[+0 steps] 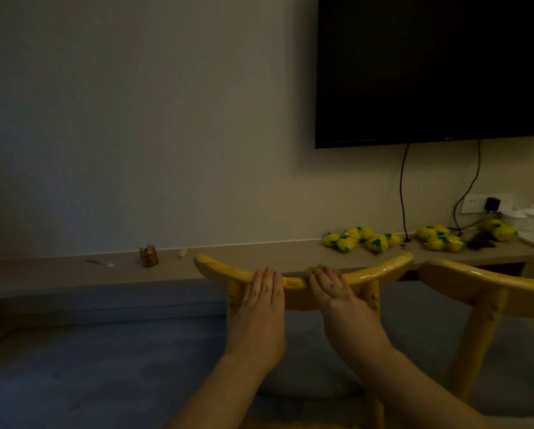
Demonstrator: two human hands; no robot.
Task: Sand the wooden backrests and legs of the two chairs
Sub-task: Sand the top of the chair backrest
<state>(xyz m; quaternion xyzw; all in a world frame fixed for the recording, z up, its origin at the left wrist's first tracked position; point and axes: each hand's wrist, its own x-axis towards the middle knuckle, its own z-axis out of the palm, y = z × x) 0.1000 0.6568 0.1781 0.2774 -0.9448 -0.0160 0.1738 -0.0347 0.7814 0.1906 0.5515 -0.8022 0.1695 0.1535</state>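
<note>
At lower centre, the left hand lies flat, fingers extended, on the backrest; the right hand presses sandpaper there.

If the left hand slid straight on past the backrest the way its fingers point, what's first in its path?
Probably the shelf edge behind the backrest; the left hand points there, though depth is unclear.

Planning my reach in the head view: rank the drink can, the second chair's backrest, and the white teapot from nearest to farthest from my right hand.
From the right hand:
1. Second chair's backrest, just to the right.
2. Drink can, on the ledge to the left.
3. White teapot, far right by the wall socket.
</note>
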